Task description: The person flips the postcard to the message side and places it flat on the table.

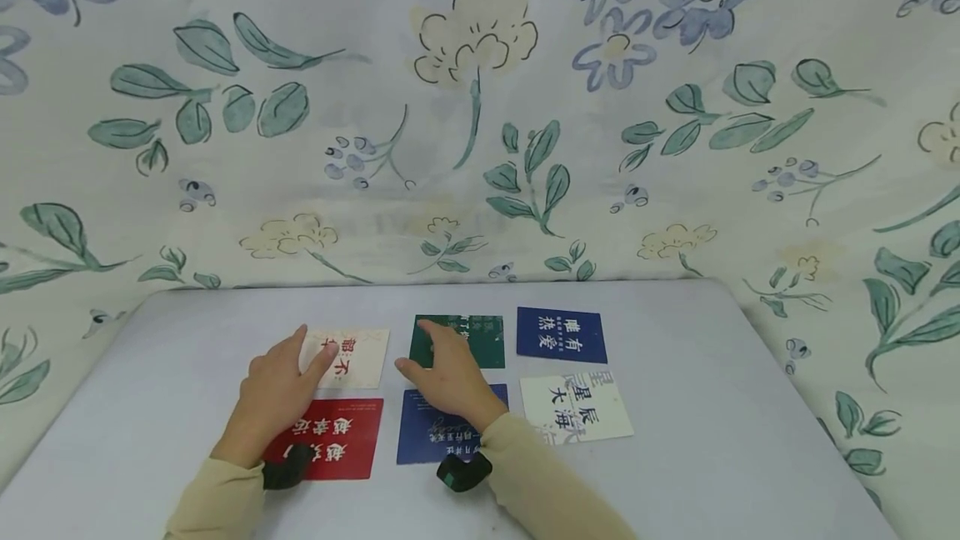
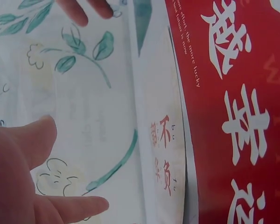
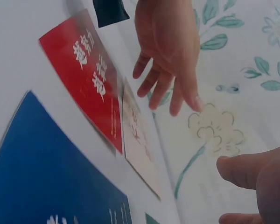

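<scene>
My left hand [image 1: 276, 390] hovers over the left side of the table with thumb and fingers apart and nothing held. It overlaps a cream card [image 1: 367, 348] with red characters and the corner of a red card [image 1: 352, 432] with white characters. My right hand [image 1: 448, 369], fingers spread and holding nothing, is above a dark green card [image 1: 487, 348] and a blue card [image 1: 420, 432], partly hiding both. In the right wrist view, the left hand [image 3: 170, 51] has its fingers extended beyond the red card [image 3: 84, 65].
To the right lie a navy card [image 1: 536, 336] with white lettering and, below it, a white card [image 1: 536, 398] with dark characters, slightly tilted. Everything rests flat on a white table [image 1: 697, 407]. A floral cloth [image 1: 420, 132] hangs behind its far edge.
</scene>
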Demonstrator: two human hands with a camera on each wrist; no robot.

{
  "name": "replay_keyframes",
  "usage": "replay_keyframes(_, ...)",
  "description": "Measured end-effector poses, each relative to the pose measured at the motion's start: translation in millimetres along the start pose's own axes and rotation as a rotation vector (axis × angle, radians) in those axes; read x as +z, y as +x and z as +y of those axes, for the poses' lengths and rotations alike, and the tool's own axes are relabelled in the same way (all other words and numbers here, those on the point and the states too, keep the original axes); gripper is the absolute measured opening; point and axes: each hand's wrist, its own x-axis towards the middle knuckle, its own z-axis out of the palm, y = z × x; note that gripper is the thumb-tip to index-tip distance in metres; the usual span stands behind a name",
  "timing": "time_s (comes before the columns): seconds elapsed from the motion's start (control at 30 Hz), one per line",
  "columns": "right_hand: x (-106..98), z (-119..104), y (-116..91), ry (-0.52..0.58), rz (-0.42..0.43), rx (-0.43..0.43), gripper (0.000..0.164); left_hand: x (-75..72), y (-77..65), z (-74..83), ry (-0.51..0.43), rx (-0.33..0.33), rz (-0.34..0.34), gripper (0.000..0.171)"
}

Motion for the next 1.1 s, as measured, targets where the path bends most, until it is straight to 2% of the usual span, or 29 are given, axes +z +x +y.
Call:
replay_keyframes(0.17,11,-8,6,0.032,-0.017,-0.015,0.064,-0.4,-0.9,-2.1,0.028,-0.043,0.013,0.081)
replay_keyframes(0.3,19,-12,11,0.055,-0.032,0.005,0.065,-0.6,-0.5,-2.5,0.037,-0.074,-0.013,0.083)
replay_keyframes(0.57,29,-18,16,0.050,-0.049,0.033,0.064,-2.6,-1.2,-6.2,0.073,-0.135,-0.006,0.080)
replay_keyframes(0.83,39,-24,19,0.061,-0.078,0.069,0.064,-0.2,-2.4,-9.8,0.075,-0.120,-0.017,0.080)
replay_keyframes(1.1,45,-27,21,0.064,-0.080,0.037,0.061,-3.1,-1.8,-7.2,0.059,-0.113,-0.017,0.078)
